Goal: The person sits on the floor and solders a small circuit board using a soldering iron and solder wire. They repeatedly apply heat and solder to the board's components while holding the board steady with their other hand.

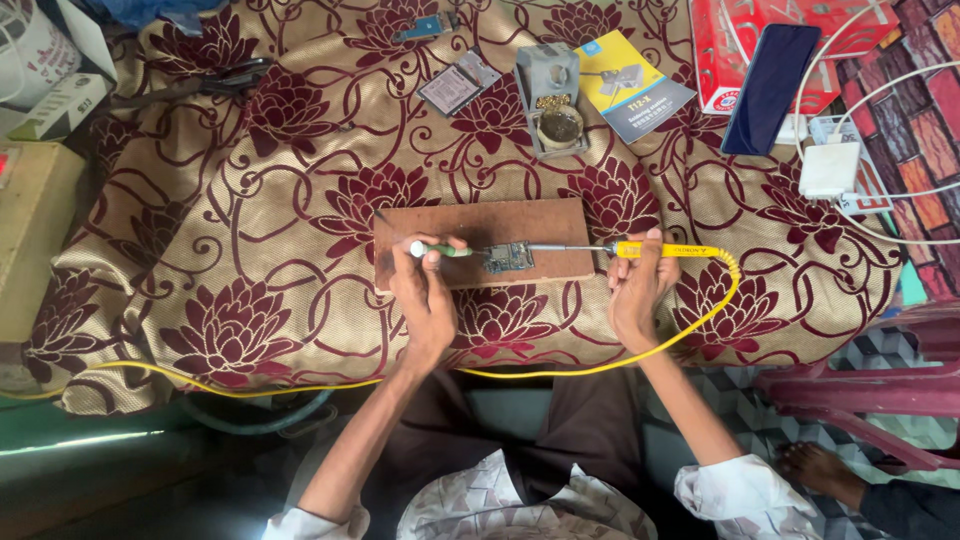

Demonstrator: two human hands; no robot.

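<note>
Small circuit board (508,257) sits between my hands: left hand (425,295) pinches the green screwdriver (445,250), right hand (635,285) grips the yellow soldering iron (668,250), its tip pointing left, probably touching the board.

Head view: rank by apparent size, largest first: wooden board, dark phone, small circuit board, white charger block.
1. wooden board, clearly largest.
2. dark phone.
3. and 4. white charger block and small circuit board look close in size; the charger block seems slightly bigger, but I would not rank them firmly.
</note>
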